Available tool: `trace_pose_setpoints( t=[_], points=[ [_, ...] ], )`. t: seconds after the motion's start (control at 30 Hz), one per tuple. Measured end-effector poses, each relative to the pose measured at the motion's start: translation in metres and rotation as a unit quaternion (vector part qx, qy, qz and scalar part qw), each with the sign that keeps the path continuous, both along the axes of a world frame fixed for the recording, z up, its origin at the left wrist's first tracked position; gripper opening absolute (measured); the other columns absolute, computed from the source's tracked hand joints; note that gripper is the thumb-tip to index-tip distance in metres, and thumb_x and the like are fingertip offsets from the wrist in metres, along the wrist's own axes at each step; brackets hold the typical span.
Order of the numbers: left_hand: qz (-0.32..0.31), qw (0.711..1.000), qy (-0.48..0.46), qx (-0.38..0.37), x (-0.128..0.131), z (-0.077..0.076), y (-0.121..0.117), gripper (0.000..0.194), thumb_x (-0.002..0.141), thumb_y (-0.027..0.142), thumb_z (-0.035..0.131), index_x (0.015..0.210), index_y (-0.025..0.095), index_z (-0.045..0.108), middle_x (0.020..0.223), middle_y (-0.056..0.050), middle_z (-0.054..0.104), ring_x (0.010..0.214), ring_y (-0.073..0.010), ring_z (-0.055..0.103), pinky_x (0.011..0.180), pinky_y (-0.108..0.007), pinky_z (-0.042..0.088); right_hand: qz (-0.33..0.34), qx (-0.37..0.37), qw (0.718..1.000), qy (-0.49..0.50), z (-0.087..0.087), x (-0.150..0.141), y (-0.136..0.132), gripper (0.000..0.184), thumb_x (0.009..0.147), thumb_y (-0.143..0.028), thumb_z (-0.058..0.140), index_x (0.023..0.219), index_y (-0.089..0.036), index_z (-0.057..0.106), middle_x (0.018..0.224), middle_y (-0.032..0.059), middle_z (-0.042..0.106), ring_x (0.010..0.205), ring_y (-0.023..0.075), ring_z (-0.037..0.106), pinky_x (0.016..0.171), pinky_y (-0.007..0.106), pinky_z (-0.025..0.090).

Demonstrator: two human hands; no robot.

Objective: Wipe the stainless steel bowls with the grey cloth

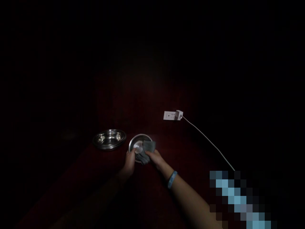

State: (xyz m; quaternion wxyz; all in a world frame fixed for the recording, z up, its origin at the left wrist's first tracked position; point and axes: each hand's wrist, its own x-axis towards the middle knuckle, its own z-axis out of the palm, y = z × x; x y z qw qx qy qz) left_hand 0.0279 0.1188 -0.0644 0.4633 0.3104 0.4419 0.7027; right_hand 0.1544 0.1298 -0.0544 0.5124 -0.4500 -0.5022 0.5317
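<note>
A shiny round metal bowl is tilted toward me in the middle of the view. My left hand grips its near left rim, with the thumb over the inside. In my right hand is a grey cloth, pinched under the thumb and lying against the bowl's right side. Part of the cloth hangs over the near rim. The fingers beneath the bowl are hidden.
Left of the bowl, stacked metal dishes sit on a dark red surface. Behind, a white socket plate carries a charger, whose white cable runs down rightward to a pixelated patch. The surroundings are very dark.
</note>
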Motion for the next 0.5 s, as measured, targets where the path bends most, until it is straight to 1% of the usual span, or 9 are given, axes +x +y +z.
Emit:
trace_pose_setpoints(
  t=[0.03, 0.1, 0.13, 0.2, 0.3, 0.4, 0.5],
  points=[
    [0.037, 0.998, -0.017, -0.038, -0.004, 0.001, 0.001, 0.015, 0.076, 0.022, 0.059, 0.089, 0.015, 0.064, 0.08, -0.007, 0.071, 0.078, -0.02, 0.068, 0.08, -0.035, 0.053, 0.011, 0.013, 1.0, -0.017, 0.001, -0.002, 0.005, 0.016, 0.07, -0.021, 0.064, 0.084, -0.015, 0.068, 0.087, 0.0074, 0.074, 0.082, 0.021, 0.07, 0.077, 0.03, 0.055],
    [0.059, 0.994, -0.037, -0.082, -0.008, 0.008, -0.002, 0.014, 0.072, 0.017, 0.061, 0.085, 0.014, 0.065, 0.076, -0.006, 0.07, 0.076, -0.0194, 0.068, 0.08, -0.034, 0.052, 0.014, 0.051, 0.997, -0.059, 0.001, -0.005, 0.01, 0.018, 0.07, -0.027, 0.065, 0.083, -0.015, 0.068, 0.088, 0.007, 0.073, 0.081, 0.0202, 0.069, 0.076, 0.03, 0.055],
    [0.052, 0.994, -0.047, -0.087, -0.008, 0.012, -0.005, 0.015, 0.071, 0.014, 0.062, 0.085, 0.014, 0.066, 0.075, -0.005, 0.07, 0.075, -0.0189, 0.068, 0.079, -0.033, 0.052, 0.002, 0.07, 0.995, -0.077, 0.001, -0.006, 0.011, 0.019, 0.071, -0.029, 0.066, 0.083, -0.015, 0.067, 0.088, 0.0075, 0.073, 0.08, 0.0203, 0.069, 0.075, 0.03, 0.055],
    [0.036, 0.995, -0.059, -0.072, -0.006, 0.02, -0.011, 0.02, 0.069, 0.01, 0.061, 0.087, 0.014, 0.067, 0.075, -0.004, 0.071, 0.072, -0.0174, 0.067, 0.077, -0.031, 0.052, -0.037, 0.097, 0.988, -0.111, 0.0, -0.005, 0.009, 0.023, 0.072, -0.033, 0.064, 0.083, -0.014, 0.067, 0.088, 0.0093, 0.073, 0.08, 0.0212, 0.068, 0.075, 0.031, 0.054],
    [0.023, 0.994, -0.064, -0.082, -0.002, 0.027, -0.017, 0.014, 0.068, 0.01, 0.061, 0.08, 0.013, 0.067, 0.068, -0.004, 0.07, 0.068, -0.0171, 0.066, 0.076, -0.031, 0.052, -0.092, 0.134, 0.971, -0.174, 0.0, 0.001, -0.001, 0.027, 0.075, -0.037, 0.062, 0.086, -0.014, 0.068, 0.091, 0.0103, 0.073, 0.082, 0.0222, 0.068, 0.075, 0.031, 0.053],
    [0.003, 0.995, -0.05, -0.085, -0.001, 0.027, -0.019, 0.011, 0.067, 0.01, 0.061, 0.076, 0.013, 0.067, 0.065, -0.003, 0.069, 0.064, -0.017, 0.064, 0.077, -0.032, 0.052, -0.127, 0.148, 0.958, -0.21, 0.002, 0.006, -0.013, 0.027, 0.077, -0.038, 0.059, 0.089, -0.015, 0.068, 0.091, 0.0107, 0.073, 0.082, 0.0221, 0.068, 0.075, 0.03, 0.052],
    [-0.016, 0.995, -0.044, -0.083, -0.003, 0.024, -0.015, 0.012, 0.069, 0.009, 0.058, 0.076, 0.013, 0.067, 0.065, -0.004, 0.069, 0.064, -0.0172, 0.064, 0.08, -0.035, 0.051, -0.148, 0.16, 0.953, -0.212, 0.003, 0.006, -0.019, 0.028, 0.079, -0.039, 0.057, 0.092, -0.018, 0.068, 0.093, 0.0091, 0.073, 0.084, 0.0216, 0.067, 0.077, 0.031, 0.052]
  ],
)
